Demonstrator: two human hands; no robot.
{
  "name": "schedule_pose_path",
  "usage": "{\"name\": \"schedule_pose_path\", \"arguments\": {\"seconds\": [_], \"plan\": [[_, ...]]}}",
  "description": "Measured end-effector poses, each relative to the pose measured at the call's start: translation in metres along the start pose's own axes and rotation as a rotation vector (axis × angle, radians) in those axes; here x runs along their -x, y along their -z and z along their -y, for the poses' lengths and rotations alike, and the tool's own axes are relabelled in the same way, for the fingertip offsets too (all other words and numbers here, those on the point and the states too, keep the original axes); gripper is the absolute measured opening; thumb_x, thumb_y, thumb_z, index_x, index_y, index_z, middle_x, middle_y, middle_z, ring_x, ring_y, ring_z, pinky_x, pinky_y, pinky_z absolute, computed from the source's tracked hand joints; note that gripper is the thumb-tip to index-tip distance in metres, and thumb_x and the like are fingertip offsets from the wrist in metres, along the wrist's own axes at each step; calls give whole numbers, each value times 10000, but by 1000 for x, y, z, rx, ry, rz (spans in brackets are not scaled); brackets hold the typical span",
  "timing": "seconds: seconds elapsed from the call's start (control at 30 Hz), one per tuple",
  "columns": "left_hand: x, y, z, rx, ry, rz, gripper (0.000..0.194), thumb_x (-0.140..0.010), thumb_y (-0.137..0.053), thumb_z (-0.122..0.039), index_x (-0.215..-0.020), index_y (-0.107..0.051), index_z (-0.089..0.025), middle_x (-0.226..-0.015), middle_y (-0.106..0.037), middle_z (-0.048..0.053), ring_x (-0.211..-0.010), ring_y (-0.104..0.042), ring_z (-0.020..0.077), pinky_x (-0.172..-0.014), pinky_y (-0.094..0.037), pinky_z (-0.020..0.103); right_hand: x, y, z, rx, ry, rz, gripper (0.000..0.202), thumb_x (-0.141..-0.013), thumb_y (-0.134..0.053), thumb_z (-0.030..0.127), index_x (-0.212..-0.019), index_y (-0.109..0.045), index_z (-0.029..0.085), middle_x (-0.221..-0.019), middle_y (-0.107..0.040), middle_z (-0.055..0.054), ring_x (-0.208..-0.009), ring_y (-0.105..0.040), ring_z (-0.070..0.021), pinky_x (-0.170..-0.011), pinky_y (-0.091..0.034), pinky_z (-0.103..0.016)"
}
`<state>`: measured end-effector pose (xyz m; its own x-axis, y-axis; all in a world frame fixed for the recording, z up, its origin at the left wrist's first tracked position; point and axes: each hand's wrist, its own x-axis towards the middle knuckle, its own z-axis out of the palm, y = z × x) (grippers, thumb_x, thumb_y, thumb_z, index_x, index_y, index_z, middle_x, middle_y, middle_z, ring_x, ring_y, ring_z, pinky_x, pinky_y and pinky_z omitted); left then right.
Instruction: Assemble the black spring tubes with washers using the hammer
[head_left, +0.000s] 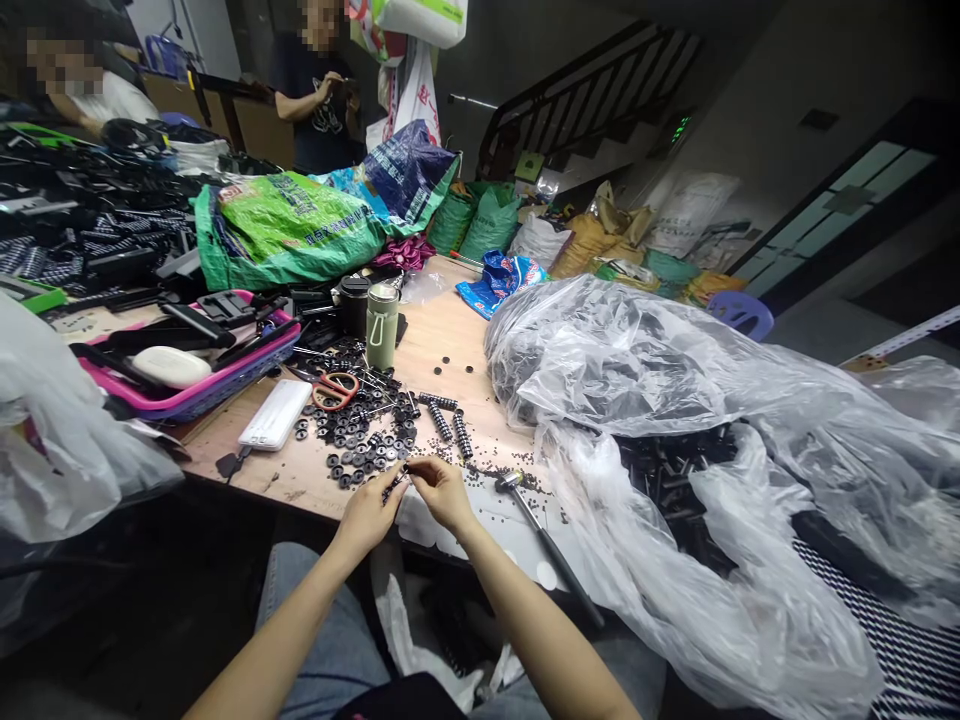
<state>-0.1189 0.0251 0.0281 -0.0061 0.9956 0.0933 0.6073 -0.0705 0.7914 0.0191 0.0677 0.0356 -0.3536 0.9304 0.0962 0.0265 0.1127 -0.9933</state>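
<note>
My left hand (367, 516) is closed around a small dark ridged part (393, 487) at the table's near edge; the fingers cover most of it. My right hand (444, 494) meets it there, thumb and fingertips pinched at the part's upper end. Whatever lies between those fingertips is too small to name. Just beyond my hands lie black discs (358, 462) with holes and several black-and-white ridged rollers (463, 434). Tiny dark pieces are scattered around the rollers. A hammer (541, 532) with a black handle rests to the right of my right hand.
Orange-handled scissors (335, 391), a white power bank (276, 415) and a green bottle (382, 326) stand or lie beyond the discs. A pink-rimmed basket (206, 403) is at left. Clear plastic sheeting (622, 350) covers the right side. Two people are at the far left.
</note>
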Motion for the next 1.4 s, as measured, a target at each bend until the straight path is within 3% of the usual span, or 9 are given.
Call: {"name": "schedule_pose_path", "arguments": {"seconds": [0.1, 0.23, 0.3, 0.37, 0.53, 0.67, 1.03, 1.2, 1.4], "plan": [[1, 0, 4, 27, 33, -6, 436, -816, -362, -342, -1226, -408, -198, -1221, -495, 76, -1130, -444, 194, -942, -358, 354, 1, 0, 3, 172, 60, 129, 226, -738, -518, 225, -949, -597, 212, -961, -630, -34, -889, -585, -163, -838, -446, -342], [1, 3, 5, 67, 39, -65, 360, -824, -345, -355, -1120, -482, -200, -1132, -558, 65, -1057, -503, 187, -901, -388, 333, -10, -4, -5, 384, 13, -48, 174, -722, -562, 222, -886, -621, 218, -972, -617, -52, -995, -501, -207, -919, -338, -406], [1, 5, 4, 67, 50, -93, 331, -822, -351, -365, -1073, -498, -209, -1066, -589, 55, -983, -546, 189, -849, -420, 327, -17, -7, -12, 306, -78, -98, 118, -656, -630, 209, -774, -639, 212, -911, -626, -57, -1017, -469, -227, -934, -301, -421], [1, 7, 2, 59, 52, -94, 322, -817, -361, -373, -1060, -503, -219, -1041, -601, 45, -952, -562, 192, -823, -435, 324, -22, -8, -17, 184, -145, -98, 118, -622, -664, 243, -732, -641, 207, -857, -629, -51, -958, -500, -219, -890, -349, -402], [0, 4, -4, 33, 21, -64, 376, -808, -378, -390, -1104, -522, -209, -1125, -573, 60, -1056, -510, 195, -892, -404, 329, -23, -3, -16, -63, -284, -83, 327, -650, -606, 446, -779, -641, 149, -656, -610, -26, -614, -568, -134, -623, -477, -300], [-2, -1, -9, 10, 8, -68, 397, -806, -386, -387, -1124, -524, -193, -1143, -560, 72, -1064, -506, 189, -913, -396, 326, -17, 5, -8, -226, -359, -90, 351, -582, -669, 435, -741, -644, 122, -577, -577, -5, -536, -541, -91, -622, -483, -277], [-3, -14, -15, 1, -51, -27, 395, -812, -376, -395, -1138, -513, -218, -1145, -561, 42, -1063, -507, 176, -908, -406, 314, -5, 22, 3, -378, -406, -129, 290, -559, -700, 384, -689, -657, 128, -561, -577, -1, -528, -528, -85, -619, -475, -269], [-5, -23, -21, 18, -77, -23, 389, -814, -382, -388, -1131, -518, -208, -1140, -564, 42, -1065, -506, 174, -910, -405, 305, -2, 34, 12, -288, -316, -104, 261, -544, -711, 351, -694, -675, 140, -599, -608, -1, -562, -538, -97, -639, -459, -266], [-11, -33, -32, 93, -115, 5, 381, -822, -376, -378, -1131, -515, -203, -1138, -566, 41, -1063, -505, 160, -912, -404, 291, 4, 46, 17, -357, -390, -193, 271, -550, -709, 354, -695, -658, 131, -610, -605, -7, -573, -550, -95, -637, -467, -270]]}}
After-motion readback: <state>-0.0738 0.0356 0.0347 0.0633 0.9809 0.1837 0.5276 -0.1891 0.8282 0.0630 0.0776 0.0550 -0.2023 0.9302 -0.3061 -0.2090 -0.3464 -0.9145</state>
